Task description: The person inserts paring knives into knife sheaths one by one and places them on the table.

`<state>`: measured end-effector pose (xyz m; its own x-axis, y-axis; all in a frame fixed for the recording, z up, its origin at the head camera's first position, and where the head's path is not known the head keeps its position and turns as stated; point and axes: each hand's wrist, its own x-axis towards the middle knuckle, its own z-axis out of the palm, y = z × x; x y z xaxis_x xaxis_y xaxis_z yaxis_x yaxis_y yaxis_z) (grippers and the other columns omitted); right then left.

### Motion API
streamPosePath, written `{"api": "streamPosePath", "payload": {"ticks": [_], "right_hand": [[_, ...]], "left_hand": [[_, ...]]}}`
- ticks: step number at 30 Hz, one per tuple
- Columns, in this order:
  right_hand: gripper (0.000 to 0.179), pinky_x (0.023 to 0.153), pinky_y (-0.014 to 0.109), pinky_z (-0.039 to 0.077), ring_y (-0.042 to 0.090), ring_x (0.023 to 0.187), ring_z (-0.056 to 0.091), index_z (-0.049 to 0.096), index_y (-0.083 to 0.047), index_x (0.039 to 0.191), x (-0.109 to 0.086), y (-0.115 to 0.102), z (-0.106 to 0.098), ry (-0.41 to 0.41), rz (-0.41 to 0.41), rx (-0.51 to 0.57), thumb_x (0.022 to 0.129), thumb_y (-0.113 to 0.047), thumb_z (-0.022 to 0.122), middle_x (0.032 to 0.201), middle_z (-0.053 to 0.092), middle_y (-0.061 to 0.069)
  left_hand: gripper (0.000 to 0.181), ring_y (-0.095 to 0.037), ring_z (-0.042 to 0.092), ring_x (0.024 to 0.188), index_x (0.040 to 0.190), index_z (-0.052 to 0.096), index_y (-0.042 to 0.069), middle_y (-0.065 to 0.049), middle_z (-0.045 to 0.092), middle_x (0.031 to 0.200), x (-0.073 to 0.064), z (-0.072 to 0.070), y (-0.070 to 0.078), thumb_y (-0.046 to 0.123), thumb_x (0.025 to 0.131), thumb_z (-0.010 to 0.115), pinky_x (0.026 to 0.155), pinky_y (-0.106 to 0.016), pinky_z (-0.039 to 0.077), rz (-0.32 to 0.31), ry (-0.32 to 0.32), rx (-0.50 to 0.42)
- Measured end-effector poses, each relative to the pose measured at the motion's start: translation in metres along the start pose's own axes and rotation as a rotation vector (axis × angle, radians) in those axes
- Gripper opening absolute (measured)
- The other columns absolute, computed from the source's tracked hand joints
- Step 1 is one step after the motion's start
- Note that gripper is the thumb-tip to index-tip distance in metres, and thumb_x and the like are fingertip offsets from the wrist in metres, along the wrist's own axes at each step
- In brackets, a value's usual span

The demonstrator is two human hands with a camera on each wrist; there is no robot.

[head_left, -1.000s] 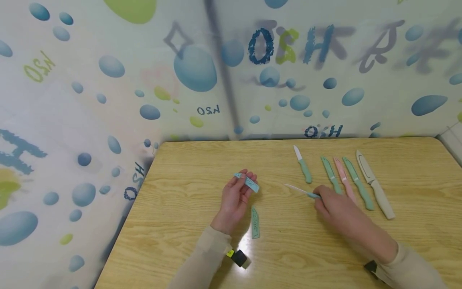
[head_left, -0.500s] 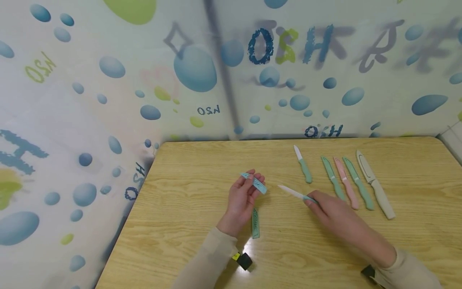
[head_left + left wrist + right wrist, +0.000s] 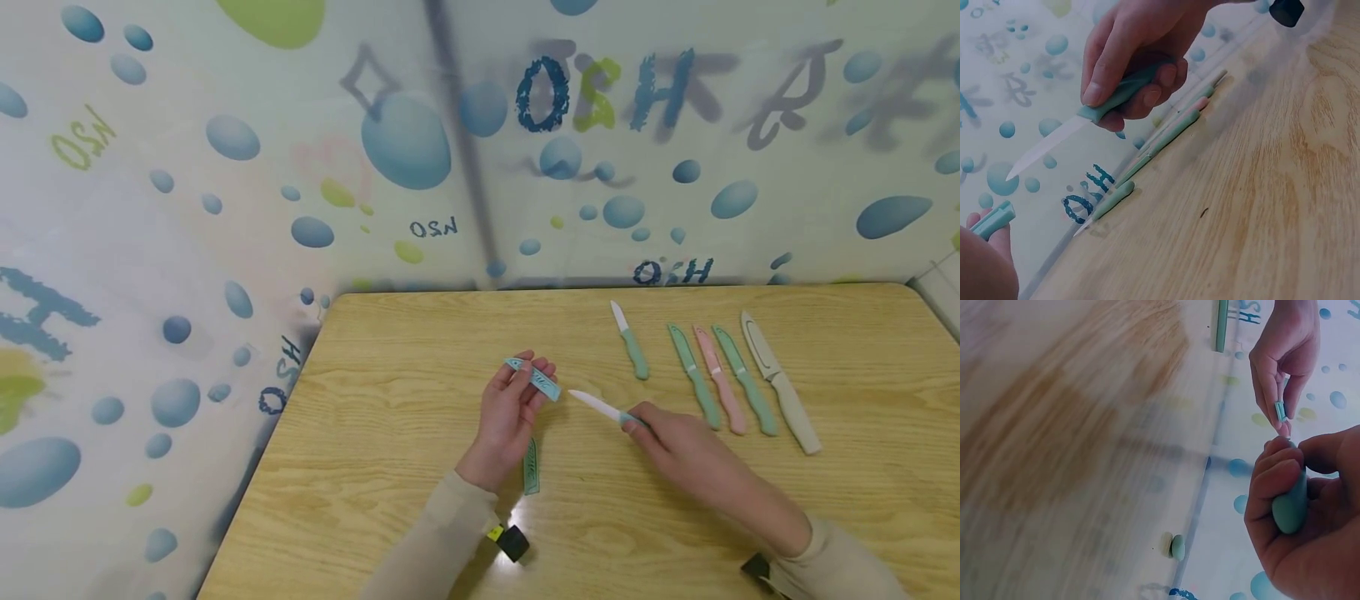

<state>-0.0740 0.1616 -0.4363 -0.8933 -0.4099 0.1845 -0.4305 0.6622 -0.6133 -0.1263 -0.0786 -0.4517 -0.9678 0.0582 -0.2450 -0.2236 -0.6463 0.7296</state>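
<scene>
My left hand [image 3: 507, 418] pinches a light-blue blade sheath [image 3: 543, 382] between thumb and fingers, its open end towards the right. My right hand [image 3: 686, 446] grips a paring knife by its blue-green handle [image 3: 1124, 92], fingers wrapped round it. The bare white blade [image 3: 594, 403] points left, its tip a short gap from the sheath's end. Both are held above the table. A green sheath [image 3: 531, 468] with printed lettering lies on the wood beside my left wrist, its upper end hidden behind the hand.
On the wooden table [image 3: 360, 400], an unsheathed green knife [image 3: 634, 353] lies at the back. Right of it lie two green sheathed knives [image 3: 693, 377] [image 3: 744, 379], a pink one [image 3: 720, 379] and a larger cream one [image 3: 780, 383]. A patterned wall [image 3: 420, 267] stands behind.
My right hand has brought the knife leftwards, and its blade has turned to show its flat side. My left hand has shifted slightly right with the sheath, narrowing the gap between them.
</scene>
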Motion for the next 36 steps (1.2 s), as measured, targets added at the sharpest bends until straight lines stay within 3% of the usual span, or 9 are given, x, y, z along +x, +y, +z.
{"api": "streamPosePath", "payload": {"ticks": [6,13,20,26,36], "right_hand": [[0.009,0.051,0.021,0.037,0.0,0.055,0.034,0.066,-0.014,0.102,0.0028,-0.0025,0.0034,-0.027,0.03,0.005,0.107,-0.017,0.059,0.064,0.037,-0.015],[0.011,0.05,0.021,0.035,0.001,0.054,0.033,0.066,-0.015,0.1,0.0039,-0.0025,0.006,-0.043,0.059,0.023,0.108,-0.018,0.058,0.064,0.038,-0.014],[0.014,0.052,0.022,0.037,0.001,0.055,0.036,0.068,-0.014,0.103,0.0048,-0.0031,0.0073,-0.062,0.073,0.015,0.108,-0.021,0.058,0.064,0.039,-0.013],[0.021,0.049,0.022,0.035,0.003,0.053,0.033,0.069,-0.014,0.103,0.0059,-0.0067,0.0064,-0.096,0.118,0.043,0.11,-0.028,0.055,0.063,0.04,-0.012],[0.021,0.047,0.022,0.036,0.003,0.05,0.034,0.068,-0.014,0.1,0.0068,-0.0064,0.0068,-0.117,0.141,0.084,0.109,-0.027,0.055,0.062,0.041,-0.012]], "left_hand": [[0.022,-0.019,0.072,0.106,0.128,0.054,-0.003,-0.009,0.068,0.109,-0.0001,0.0024,-0.0018,0.008,0.109,0.051,0.098,-0.031,0.057,-0.006,-0.009,-0.029],[0.027,-0.02,0.071,0.107,0.134,0.051,-0.005,-0.01,0.068,0.111,-0.0015,0.0044,-0.0032,0.007,0.11,0.05,0.1,-0.031,0.057,-0.016,-0.004,-0.046],[0.016,-0.019,0.071,0.106,0.124,0.058,0.003,-0.009,0.069,0.11,-0.0033,0.0055,-0.0049,0.006,0.11,0.05,0.099,-0.031,0.057,-0.002,-0.021,-0.056],[0.018,-0.019,0.071,0.107,0.125,0.057,0.002,-0.009,0.068,0.111,-0.0042,0.0065,-0.0054,0.007,0.11,0.05,0.101,-0.033,0.056,0.006,-0.046,-0.073],[0.022,-0.019,0.071,0.107,0.13,0.054,-0.001,-0.009,0.069,0.111,-0.0053,0.0071,-0.0063,0.008,0.11,0.049,0.102,-0.034,0.055,0.01,-0.047,-0.071]]}}
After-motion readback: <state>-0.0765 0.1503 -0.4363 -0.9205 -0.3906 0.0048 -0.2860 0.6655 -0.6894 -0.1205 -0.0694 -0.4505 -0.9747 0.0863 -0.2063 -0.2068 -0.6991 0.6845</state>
